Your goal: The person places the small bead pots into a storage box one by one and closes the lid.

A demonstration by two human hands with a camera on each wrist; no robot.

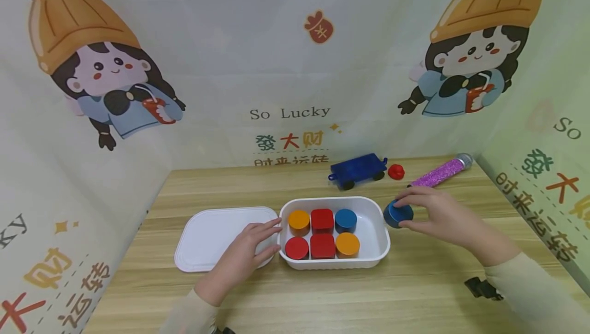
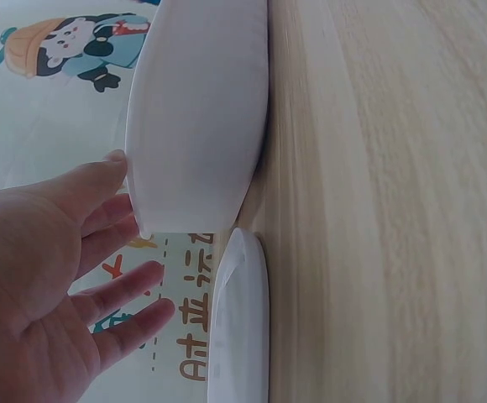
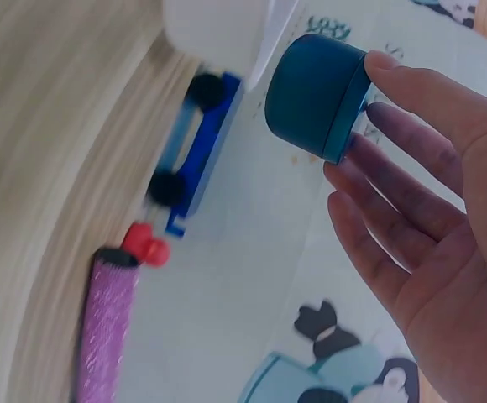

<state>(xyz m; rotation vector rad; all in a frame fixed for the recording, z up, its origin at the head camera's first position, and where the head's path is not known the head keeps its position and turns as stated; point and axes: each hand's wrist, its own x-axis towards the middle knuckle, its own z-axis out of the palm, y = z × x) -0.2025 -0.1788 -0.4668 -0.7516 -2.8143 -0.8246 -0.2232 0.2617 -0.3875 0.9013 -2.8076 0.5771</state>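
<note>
A white oblong container [image 1: 373, 231] stands mid-table, with round and square-topped pieces in red, orange and blue set in two rows. Bare floor shows at its right end. Beside that end, my right hand [image 1: 442, 218] pinches a blue cylindrical piece [image 1: 397, 215] between thumb and fingers; in the right wrist view this blue piece [image 3: 315, 96] is raised off the table. My left hand [image 1: 246, 252] has its fingertips at the container's left rim, and the left wrist view shows the thumb against the white wall [image 2: 197, 117] with the other fingers spread.
A white lid [image 1: 212, 236] lies flat left of the container, partly under my left hand. Along the back are a blue toy wagon [image 1: 357, 169], a small red piece [image 1: 396, 171] and a glittery pink microphone [image 1: 440, 172]. Printed cloth walls [image 1: 221, 67] border the table.
</note>
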